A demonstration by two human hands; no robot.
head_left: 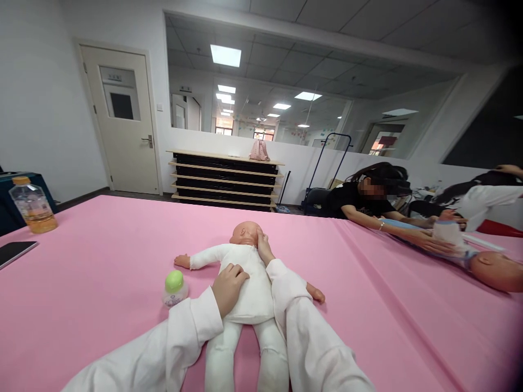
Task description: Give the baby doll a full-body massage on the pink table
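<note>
A baby doll [254,296] with a white cloth body and bare plastic head and hands lies stretched out, its head at the far end and turned to the left. My left hand [229,288] rests on the left side of its torso, fingers laid over the cloth and slightly bent. Against the right side of the doll's head sits my right hand [265,247], its fingers lying along the head and partly hidden. Left of my left wrist stands a small clear jar [175,296] with a green lid, apart from the hand.
Pink cloth [122,261] covers the table. A bottle with an orange cap [35,209] and a phone [16,251] are at the left edge. To the right, another person [368,198] leans over a second doll [488,267]. Low shelves [224,179] stand behind the table.
</note>
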